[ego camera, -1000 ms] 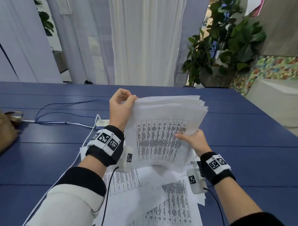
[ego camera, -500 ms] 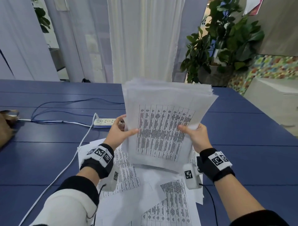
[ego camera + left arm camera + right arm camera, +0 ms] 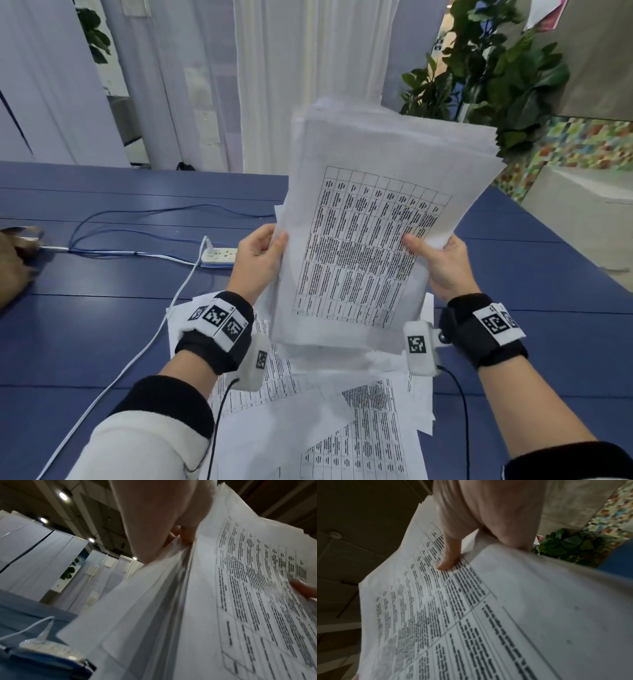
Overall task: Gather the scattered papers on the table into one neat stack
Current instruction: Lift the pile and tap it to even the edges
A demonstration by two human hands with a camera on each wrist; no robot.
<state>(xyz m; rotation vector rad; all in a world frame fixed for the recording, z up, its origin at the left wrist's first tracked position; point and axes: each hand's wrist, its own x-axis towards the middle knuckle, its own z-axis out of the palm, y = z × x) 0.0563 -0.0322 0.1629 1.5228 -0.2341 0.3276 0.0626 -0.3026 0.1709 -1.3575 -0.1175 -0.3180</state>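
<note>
A thick stack of printed sheets (image 3: 370, 246) stands nearly upright on its lower edge above the table, its front page showing a table of text. My left hand (image 3: 263, 255) grips the stack's left edge, thumb on the front; the left wrist view shows fingers on the edge of the stack (image 3: 197, 601). My right hand (image 3: 442, 260) grips the right edge, with its thumb pressed on the print of the stack (image 3: 471, 608). Several loose papers (image 3: 325, 421) lie overlapped and askew on the blue table (image 3: 85, 335) beneath the stack.
A white power strip (image 3: 219, 255) with blue and white cables (image 3: 137, 356) lies left of my left hand. A brown object (image 3: 13, 263) sits at the table's left edge. A potted plant (image 3: 486, 78) and a white cabinet (image 3: 582, 202) stand beyond the table's right side.
The stack has been tilted from lying nearly flat to standing upright on its lower edge. My left hand slid from the top corner down to the left edge.
</note>
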